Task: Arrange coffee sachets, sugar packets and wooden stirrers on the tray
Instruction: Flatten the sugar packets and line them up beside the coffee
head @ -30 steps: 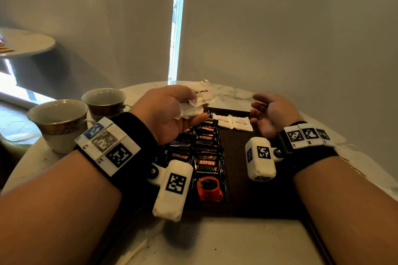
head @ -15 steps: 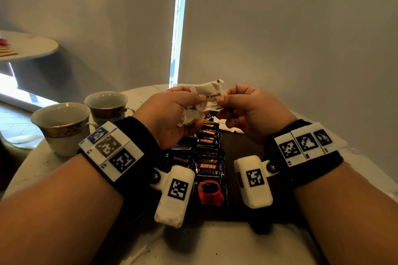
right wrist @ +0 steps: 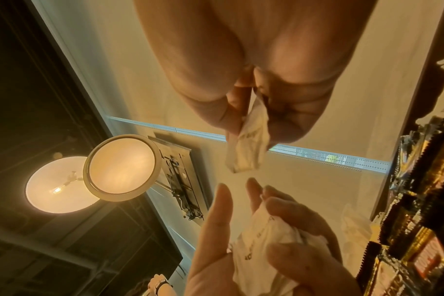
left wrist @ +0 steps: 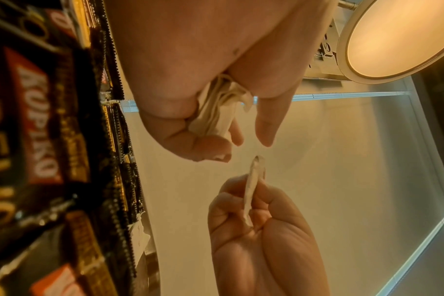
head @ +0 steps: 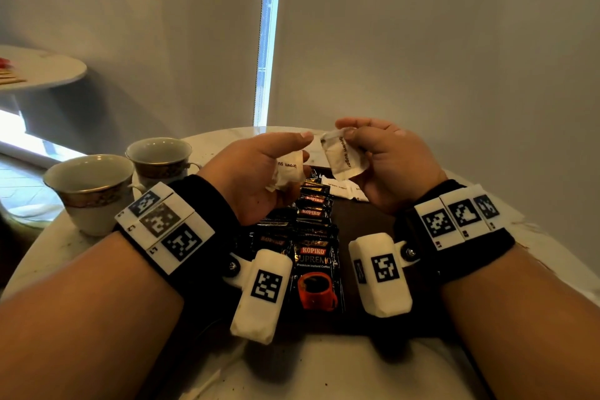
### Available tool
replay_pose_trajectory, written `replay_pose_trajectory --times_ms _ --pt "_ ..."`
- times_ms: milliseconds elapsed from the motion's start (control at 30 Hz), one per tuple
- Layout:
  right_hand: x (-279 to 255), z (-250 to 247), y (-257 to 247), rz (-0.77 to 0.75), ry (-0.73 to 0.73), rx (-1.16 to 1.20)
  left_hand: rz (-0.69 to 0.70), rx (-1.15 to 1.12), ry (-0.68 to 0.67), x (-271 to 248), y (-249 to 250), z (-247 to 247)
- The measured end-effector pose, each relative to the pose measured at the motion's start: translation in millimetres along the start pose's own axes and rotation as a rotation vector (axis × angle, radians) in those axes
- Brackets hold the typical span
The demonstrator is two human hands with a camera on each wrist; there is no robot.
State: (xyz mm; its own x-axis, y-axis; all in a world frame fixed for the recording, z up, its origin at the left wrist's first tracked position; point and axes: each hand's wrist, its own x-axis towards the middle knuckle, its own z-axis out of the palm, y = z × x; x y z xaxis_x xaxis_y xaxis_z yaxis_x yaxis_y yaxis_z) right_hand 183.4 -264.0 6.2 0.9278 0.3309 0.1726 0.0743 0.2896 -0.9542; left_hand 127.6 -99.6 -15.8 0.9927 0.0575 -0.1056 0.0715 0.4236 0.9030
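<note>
Above the dark brown tray (head: 370, 224), my left hand (head: 287, 154) grips a crumpled bunch of white brown-sugar packets (head: 289, 172), thumb stretched out over them. My right hand (head: 349, 136) pinches a single brown-sugar packet (head: 342, 156) and holds it upright just to the right of the bunch, with a small gap between. The left wrist view shows the bunch (left wrist: 216, 112) and the single packet (left wrist: 254, 188) edge-on. A row of overlapping black Kopiko coffee sachets (head: 313, 237) runs down the tray's middle. Two more sugar packets (head: 341, 188) lie on the tray's far end. No stirrers are in view.
Two gold-rimmed teacups (head: 87, 185) (head: 159, 156) stand on the round marble table (head: 552, 256) to the left of the tray. A grey curtain hangs close behind the table. A second small table (head: 42, 65) is at the far left.
My right hand, empty and apart a second ago, came over to the left hand's bunch, took hold of one sugar packet and has drawn it away to the right.
</note>
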Motion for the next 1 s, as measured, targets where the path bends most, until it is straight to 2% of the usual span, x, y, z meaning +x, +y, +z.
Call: replay_pose_trajectory --times_ms 167,333,433,533,800,867,1000 --pt "-4.3 2.5 3.1 -0.004 -0.053 -0.052 0.037 0.102 -0.102 -3.1 -3.5 -0.3" --pt "-4.5 3.5 2.6 0.017 -0.089 -0.05 0.088 0.05 -0.047 -2.6 -0.7 2.5" --pt "-5.9 2.1 5.2 0.061 -0.111 -0.153 0.114 0.008 -0.037 -1.2 -0.1 1.5" --pt "-5.9 0.8 7.7 0.05 -0.066 -0.225 0.106 0.025 -0.024 -1.9 -0.6 0.8" --pt "-5.8 1.8 8.3 0.095 -0.11 -0.181 0.11 0.041 0.011 -1.4 0.1 0.6" --pt "-3.5 0.6 7.8 0.075 -0.069 -0.179 0.099 0.028 0.017 -1.0 0.2 0.4" --pt "17.8 -20.9 10.0 0.07 0.139 -0.033 0.072 -0.068 0.067 1.5 2.4 -1.6"
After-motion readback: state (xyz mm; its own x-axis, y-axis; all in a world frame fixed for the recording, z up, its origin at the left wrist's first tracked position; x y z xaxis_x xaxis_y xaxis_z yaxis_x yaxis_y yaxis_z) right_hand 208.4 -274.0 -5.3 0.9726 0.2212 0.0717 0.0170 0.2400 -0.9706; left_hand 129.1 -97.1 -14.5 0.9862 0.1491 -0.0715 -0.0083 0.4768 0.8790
